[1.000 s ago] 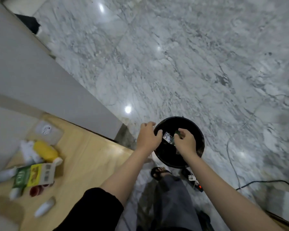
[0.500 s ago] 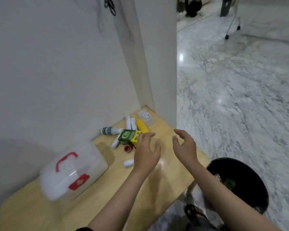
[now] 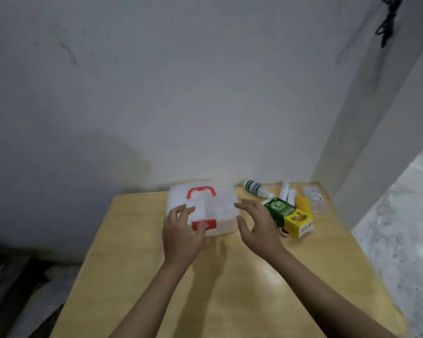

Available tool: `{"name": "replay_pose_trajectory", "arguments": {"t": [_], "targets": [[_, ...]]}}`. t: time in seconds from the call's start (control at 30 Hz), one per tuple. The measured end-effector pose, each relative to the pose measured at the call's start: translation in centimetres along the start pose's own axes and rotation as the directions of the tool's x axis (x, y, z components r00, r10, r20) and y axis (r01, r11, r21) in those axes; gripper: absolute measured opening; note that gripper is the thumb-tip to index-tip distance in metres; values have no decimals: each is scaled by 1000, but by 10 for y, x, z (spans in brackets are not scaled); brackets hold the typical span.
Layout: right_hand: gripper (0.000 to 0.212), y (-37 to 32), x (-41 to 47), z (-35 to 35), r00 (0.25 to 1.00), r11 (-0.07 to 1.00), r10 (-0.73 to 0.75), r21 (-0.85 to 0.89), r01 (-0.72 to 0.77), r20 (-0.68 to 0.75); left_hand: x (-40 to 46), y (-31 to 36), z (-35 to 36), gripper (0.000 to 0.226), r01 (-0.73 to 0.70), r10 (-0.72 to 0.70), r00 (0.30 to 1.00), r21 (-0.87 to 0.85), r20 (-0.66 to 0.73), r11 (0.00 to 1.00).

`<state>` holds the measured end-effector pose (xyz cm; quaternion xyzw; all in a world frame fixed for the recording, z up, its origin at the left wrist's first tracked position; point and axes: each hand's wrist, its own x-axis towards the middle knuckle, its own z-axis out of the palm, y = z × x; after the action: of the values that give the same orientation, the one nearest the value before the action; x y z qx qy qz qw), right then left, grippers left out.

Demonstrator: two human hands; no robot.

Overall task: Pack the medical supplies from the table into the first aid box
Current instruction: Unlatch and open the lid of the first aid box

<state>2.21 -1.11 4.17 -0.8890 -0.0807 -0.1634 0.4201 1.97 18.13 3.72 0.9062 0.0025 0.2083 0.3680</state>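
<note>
A translucent white first aid box (image 3: 220,206) with a red handle and red latch sits shut at the back of the wooden table (image 3: 230,289). My left hand (image 3: 181,235) hovers at its front left corner, fingers spread, partly covering the latch. My right hand (image 3: 259,228) is open just right of the box, empty. To the right lie a green and yellow carton (image 3: 288,215), a white bottle with green print (image 3: 254,189), white tubes (image 3: 287,192), a yellow pack (image 3: 302,203) and a clear packet (image 3: 314,198).
A white wall stands behind the table and a pillar (image 3: 376,142) at its right rear corner. Marble floor (image 3: 405,228) lies to the right. A small red-rimmed item (image 3: 284,232) peeks out beside the carton. Dark clutter is on the floor at left.
My view has swung left from the black bin on the floor to the table. Both hands have left the bin and moved to the first aid box, open and empty.
</note>
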Motion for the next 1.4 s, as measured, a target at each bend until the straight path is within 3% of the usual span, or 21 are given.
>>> {"name": "replay_pose_trajectory", "arguments": {"t": [0.27, 0.37, 0.67, 0.9, 1.13, 1.4], "targets": [[34, 32, 11, 42, 916, 903, -392, -156, 401, 86, -8, -68, 11, 65, -44, 42, 997, -19, -64, 999], [33, 51, 15, 54, 874, 855, -477, -183, 485, 90, -12, -85, 24, 69, -97, 93, 994, -54, -60, 994], [35, 79, 30, 83, 743, 714, -669, -263, 649, 16, -6, -113, 51, 71, -272, 258, 941, -36, -221, 962], [36, 84, 32, 91, 693, 657, -721, -325, 680, -5, -4, -119, 55, 72, -307, 309, 920, 46, -243, 951], [29, 68, 30, 88, 742, 753, -654, -222, 619, -150, -6, -118, 55, 73, -296, 296, 923, 38, -247, 955], [17, 56, 42, 87, 759, 787, -617, -173, 592, -208, -8, -103, 56, 85, -158, 138, 970, -85, -199, 984]]}}
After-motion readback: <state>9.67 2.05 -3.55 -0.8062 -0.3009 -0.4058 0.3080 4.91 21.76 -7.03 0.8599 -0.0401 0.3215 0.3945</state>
